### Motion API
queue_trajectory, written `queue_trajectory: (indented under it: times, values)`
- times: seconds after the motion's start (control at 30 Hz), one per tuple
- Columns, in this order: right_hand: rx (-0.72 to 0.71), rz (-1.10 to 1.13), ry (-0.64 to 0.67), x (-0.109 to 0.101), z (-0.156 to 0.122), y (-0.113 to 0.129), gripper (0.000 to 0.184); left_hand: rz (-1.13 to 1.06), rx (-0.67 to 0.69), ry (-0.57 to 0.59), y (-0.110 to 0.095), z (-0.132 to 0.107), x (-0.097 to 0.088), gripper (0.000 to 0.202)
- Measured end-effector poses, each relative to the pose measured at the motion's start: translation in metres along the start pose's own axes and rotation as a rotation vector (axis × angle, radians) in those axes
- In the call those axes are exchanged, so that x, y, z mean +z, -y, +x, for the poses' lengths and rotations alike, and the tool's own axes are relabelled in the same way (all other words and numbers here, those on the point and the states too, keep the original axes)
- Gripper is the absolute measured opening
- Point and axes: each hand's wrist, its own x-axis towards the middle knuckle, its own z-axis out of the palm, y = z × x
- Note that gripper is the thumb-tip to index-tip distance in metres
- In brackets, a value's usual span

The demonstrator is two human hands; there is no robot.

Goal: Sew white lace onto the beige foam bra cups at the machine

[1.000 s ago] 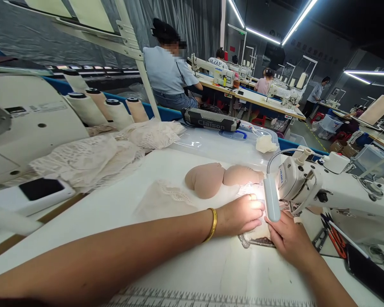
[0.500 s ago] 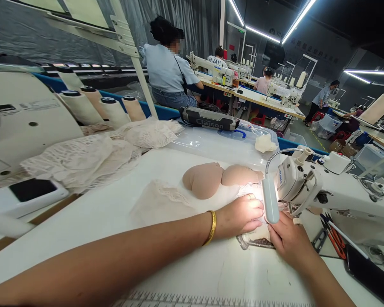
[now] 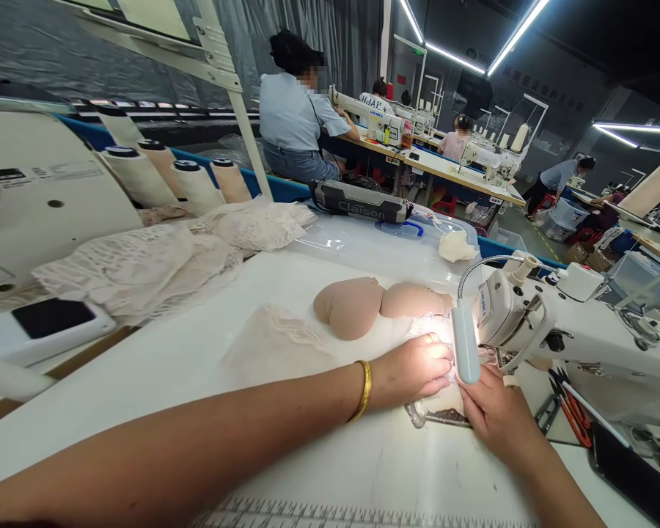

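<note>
The sewing machine (image 3: pixel 577 301) stands at the right, its lamp (image 3: pixel 465 345) shining on white lace fabric (image 3: pixel 435 326) by the needle area. My left hand (image 3: pixel 418 368), a gold bangle at its wrist, has its fingers bent together and pressed on the lit fabric. Just right of the lamp, my right hand (image 3: pixel 498 403) pinches the fabric edge; the lamp and machine head hide some of its fingertips. Two beige bra cups (image 3: pixel 355 308) lie joined behind my left hand. A sheer lace-edged piece (image 3: pixel 275 341) spreads flat to their left.
Orange-handled scissors (image 3: pixel 575 414) and a black phone (image 3: pixel 632 469) lie right of my right hand. A ruler strip (image 3: pixel 363 513) runs along the front edge. White lace garments (image 3: pixel 143 271) and thread cones (image 3: pixel 195 187) are at left; a clear plastic box lid (image 3: pixel 341 246) lies behind.
Both hands and the fabric stay in nearly the same place. In the background, the seated person in light blue has raised an arm, and a far person bends lower.
</note>
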Motion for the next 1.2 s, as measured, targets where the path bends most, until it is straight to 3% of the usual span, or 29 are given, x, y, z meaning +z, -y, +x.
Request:
queue_trajectory:
  times: [0.27,0.43,0.57,0.77,0.9,1.0,1.1,1.2]
  values:
    - [0.003,-0.018,0.006,0.001,-0.001,0.0,0.024,-0.026,0.012,-0.045,0.001,-0.001,0.004,0.013]
    - [0.011,-0.029,0.018,0.002,-0.001,-0.002,0.028,0.03,0.019,-0.012,0.004,0.002,0.001,0.017]
    - [0.014,-0.026,0.003,0.007,-0.002,-0.006,0.028,0.128,-0.034,0.023,0.001,0.004,-0.006,0.021]
    - [0.048,0.061,-0.036,0.005,-0.001,-0.007,0.026,0.173,-0.111,0.062,0.005,0.006,-0.007,0.009]
    - [0.247,0.344,-0.003,-0.002,0.004,0.006,0.024,0.105,-0.158,0.058,0.002,-0.004,-0.011,0.023]
    - [0.512,0.815,0.001,-0.001,0.01,0.029,0.027,-0.026,-0.134,-0.038,-0.019,-0.025,-0.025,0.029]
    - [0.692,1.245,-0.097,0.005,0.015,0.06,0.05,-0.214,-0.131,-0.126,-0.037,-0.055,-0.041,0.037]
    - [0.767,1.475,-0.217,0.009,0.014,0.088,0.057,-0.14,-0.316,-0.139,-0.038,-0.088,-0.059,0.041]
